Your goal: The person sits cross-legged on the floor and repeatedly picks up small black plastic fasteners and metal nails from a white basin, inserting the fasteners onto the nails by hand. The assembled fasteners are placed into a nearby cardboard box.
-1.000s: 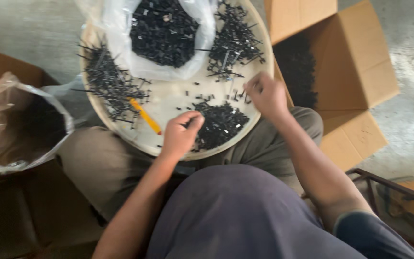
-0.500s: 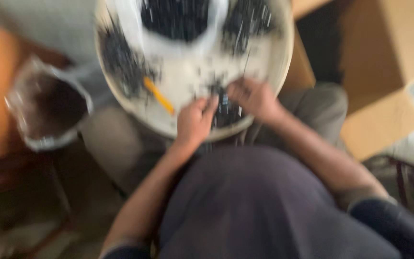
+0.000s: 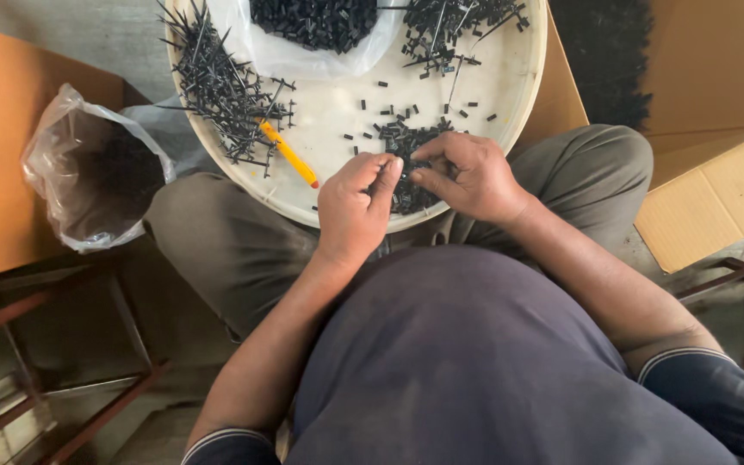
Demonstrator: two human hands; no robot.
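— Round tray (image 3: 510, 129) on lap, w/ black bits (image 3: 402, 138) in a heap at near rim?
— Yep. Left hand (image 3: 355, 211) & right hand (image 3: 471, 176) both pinch one bit over it. Keep fingertips tight, low over heap.

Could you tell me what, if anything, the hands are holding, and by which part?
Both hands, left hand and right hand, meet at a small black piece over the round tray; the exact place of the hold cannot be told.

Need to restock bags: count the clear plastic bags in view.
2. One plastic bag sits left of the round tray; the other bag lies on the tray's top, holding black pieces. Others may be out of frame.
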